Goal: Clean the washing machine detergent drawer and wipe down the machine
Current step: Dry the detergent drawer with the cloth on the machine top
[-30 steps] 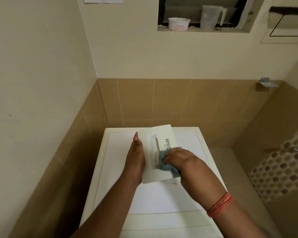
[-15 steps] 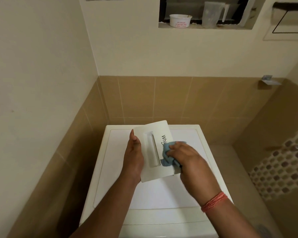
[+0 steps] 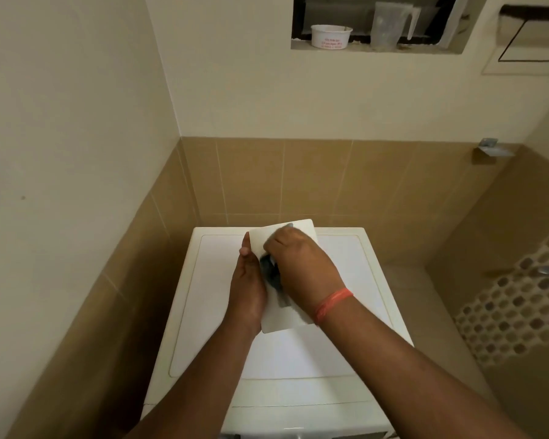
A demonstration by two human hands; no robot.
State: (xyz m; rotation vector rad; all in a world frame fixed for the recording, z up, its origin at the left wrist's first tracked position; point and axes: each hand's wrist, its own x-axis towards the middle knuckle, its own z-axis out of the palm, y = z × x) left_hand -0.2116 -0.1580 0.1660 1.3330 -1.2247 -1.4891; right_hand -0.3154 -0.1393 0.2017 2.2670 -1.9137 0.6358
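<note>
The white detergent drawer (image 3: pixel 286 318) stands with its front panel facing me, above the white top of the washing machine (image 3: pixel 210 299). My left hand (image 3: pixel 247 289) grips the drawer's left edge, thumb up along the side. My right hand (image 3: pixel 298 264) lies over the middle of the panel and presses a blue-grey cloth (image 3: pixel 268 270) against it. Only a dark fold of the cloth shows between my hands. The handle recess and the brand lettering are hidden under my right hand.
The machine fills a corner, with a cream wall close on the left and tan tiles behind. A wall niche above holds a white tub (image 3: pixel 331 36) and a clear jug (image 3: pixel 390 25). Tiled floor and a mosaic wall (image 3: pixel 520 305) lie to the right.
My right hand has slid the cloth from the drawer panel's right side to the left, across its middle, and now covers the lettering and handle recess. My left hand keeps its hold.
</note>
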